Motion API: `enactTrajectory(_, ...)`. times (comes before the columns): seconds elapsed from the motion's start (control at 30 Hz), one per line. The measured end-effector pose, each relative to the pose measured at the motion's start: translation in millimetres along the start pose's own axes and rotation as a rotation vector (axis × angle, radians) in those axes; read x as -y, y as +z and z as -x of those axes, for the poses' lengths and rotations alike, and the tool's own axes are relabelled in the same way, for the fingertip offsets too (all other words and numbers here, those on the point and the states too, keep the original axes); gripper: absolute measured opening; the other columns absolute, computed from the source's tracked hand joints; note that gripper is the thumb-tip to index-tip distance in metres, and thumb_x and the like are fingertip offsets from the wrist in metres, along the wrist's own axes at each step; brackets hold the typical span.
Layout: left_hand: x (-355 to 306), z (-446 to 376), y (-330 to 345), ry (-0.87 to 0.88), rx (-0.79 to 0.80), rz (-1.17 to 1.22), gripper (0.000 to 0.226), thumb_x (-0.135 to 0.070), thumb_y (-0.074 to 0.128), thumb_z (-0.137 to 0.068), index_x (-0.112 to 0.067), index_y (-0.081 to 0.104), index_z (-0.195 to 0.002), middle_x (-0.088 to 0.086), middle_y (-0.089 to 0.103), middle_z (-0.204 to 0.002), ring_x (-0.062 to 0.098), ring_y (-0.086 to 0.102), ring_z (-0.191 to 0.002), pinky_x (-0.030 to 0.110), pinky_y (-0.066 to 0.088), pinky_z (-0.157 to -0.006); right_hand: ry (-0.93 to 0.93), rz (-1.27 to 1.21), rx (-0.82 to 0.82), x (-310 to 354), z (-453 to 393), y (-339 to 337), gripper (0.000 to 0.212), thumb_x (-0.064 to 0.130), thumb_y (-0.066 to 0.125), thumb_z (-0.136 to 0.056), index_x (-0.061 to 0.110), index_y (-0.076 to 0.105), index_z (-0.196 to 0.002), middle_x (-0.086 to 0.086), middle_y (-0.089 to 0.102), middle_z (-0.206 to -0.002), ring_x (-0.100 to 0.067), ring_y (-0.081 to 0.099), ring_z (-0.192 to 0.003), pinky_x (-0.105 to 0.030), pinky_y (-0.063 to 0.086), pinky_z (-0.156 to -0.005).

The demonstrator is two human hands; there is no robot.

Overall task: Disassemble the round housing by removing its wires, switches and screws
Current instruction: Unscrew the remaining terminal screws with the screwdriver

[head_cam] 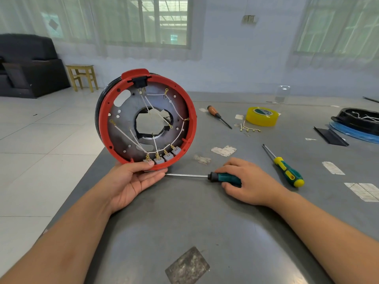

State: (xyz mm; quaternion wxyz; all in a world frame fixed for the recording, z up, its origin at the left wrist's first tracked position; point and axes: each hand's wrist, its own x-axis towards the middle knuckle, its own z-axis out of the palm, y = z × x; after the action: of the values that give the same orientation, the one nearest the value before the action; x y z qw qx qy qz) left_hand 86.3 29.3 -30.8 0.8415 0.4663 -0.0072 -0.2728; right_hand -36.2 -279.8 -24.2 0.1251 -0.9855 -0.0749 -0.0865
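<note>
Head view shows the round housing (145,119) left of centre, propped upright on its red rim at the bench (184,222) edge, open side facing the camera. White wires (135,138) cross the grey plate to four grey switches (163,157) along the lower rim. The left hand (133,181) cups it from below, thumb on the rim. The right hand (244,181), lower centre, has its grip curled round a green-handled screwdriver (205,176) lying flat. My judgement: keep the housing steady, pull terminals off straight, seat the tip squarely before turning. Screw heads are too small to make out; the housing's back is hidden, and the screwdriver's tip disappears behind the left fingers.
</note>
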Motion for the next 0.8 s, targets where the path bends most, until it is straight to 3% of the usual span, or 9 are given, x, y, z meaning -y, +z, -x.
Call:
enactTrajectory(0.13,0,-4,-3,0.024,-0.019,0.011,0.064,0.006,0.07,-0.074,0.011,0.057,-0.136,0.032,0.073,-0.12,0.044,0.077,-0.106,0.04,0.066,-0.071,0.068,-0.365,-0.126,-6,2,2,0.036,0.034,0.077,-0.085,0.047,0.069,-0.119,0.023,0.071,-0.104,0.0,0.065,-0.102,-0.009,0.046,-0.086)
enactTrajectory(0.2,1,-4,-3,0.028,-0.017,0.009,0.07,0.006,0.071,-0.072,0.009,0.055,-0.14,0.032,0.073,-0.12,0.044,0.076,-0.107,0.041,0.066,-0.072,0.145,-0.55,-0.178,-5,3,-2,0.042,0.034,0.084,-0.083,0.052,0.066,-0.118,0.021,0.075,-0.104,-0.004,0.07,-0.1,-0.013,0.051,-0.085)
enactTrajectory(0.27,1,-5,-4,0.033,-0.018,0.009,0.074,0.006,0.071,-0.072,0.006,0.052,-0.143,0.033,0.073,-0.121,0.045,0.076,-0.107,0.042,0.066,-0.073,0.187,-0.82,-0.226,0,2,-6,0.049,0.033,0.087,-0.078,0.047,0.065,-0.12,0.008,0.078,-0.103,-0.018,0.076,-0.093,-0.025,0.06,-0.077)
enactTrajectory(0.33,1,-5,-4,0.035,-0.018,0.007,0.078,0.007,0.071,-0.072,0.003,0.049,-0.146,0.033,0.073,-0.121,0.046,0.075,-0.108,0.043,0.066,-0.073,0.223,-1.03,-0.306,7,2,-10,0.054,0.034,0.089,-0.07,0.041,0.067,-0.119,0.0,0.079,-0.101,-0.028,0.078,-0.087,-0.029,0.062,-0.069)
enactTrajectory(0.43,1,-5,-3,0.031,-0.01,0.008,0.081,0.006,0.071,-0.072,0.002,0.047,-0.149,0.033,0.072,-0.123,0.047,0.075,-0.109,0.042,0.066,-0.074,0.283,-1.143,-0.485,18,-1,-11,0.048,0.032,0.089,-0.066,0.037,0.07,-0.11,-0.006,0.076,-0.102,-0.029,0.078,-0.084,-0.026,0.062,-0.067)
enactTrajectory(0.53,0,-4,-3,0.031,-0.005,0.004,0.077,0.003,0.073,-0.072,0.003,0.05,-0.146,0.032,0.072,-0.122,0.047,0.075,-0.109,0.041,0.066,-0.074,0.316,-1.232,-0.611,28,-7,-7,0.043,0.032,0.083,-0.074,0.026,0.064,-0.112,-0.018,0.068,-0.112,-0.031,0.078,-0.083,-0.028,0.062,-0.068)
enactTrajectory(0.67,0,-3,-2,0.027,-0.01,-0.012,0.07,-0.002,0.077,-0.073,0.007,0.056,-0.14,0.032,0.073,-0.122,0.045,0.075,-0.109,0.039,0.066,-0.074,0.246,-1.195,-0.567,39,-12,-10,0.027,0.039,0.07,-0.085,0.042,0.052,-0.105,-0.019,0.065,-0.112,-0.036,0.078,-0.08,-0.036,0.064,-0.065)
enactTrajectory(0.8,1,-3,-2,0.044,-0.001,-0.029,0.06,-0.003,0.077,-0.074,0.012,0.064,-0.13,0.03,0.073,-0.122,0.043,0.076,-0.108,0.038,0.066,-0.074,0.178,-1.131,-0.637,37,-12,-25,0.021,0.038,0.066,-0.093,0.037,0.055,-0.111,-0.016,0.069,-0.104,-0.036,0.077,-0.075,-0.031,0.062,-0.064)
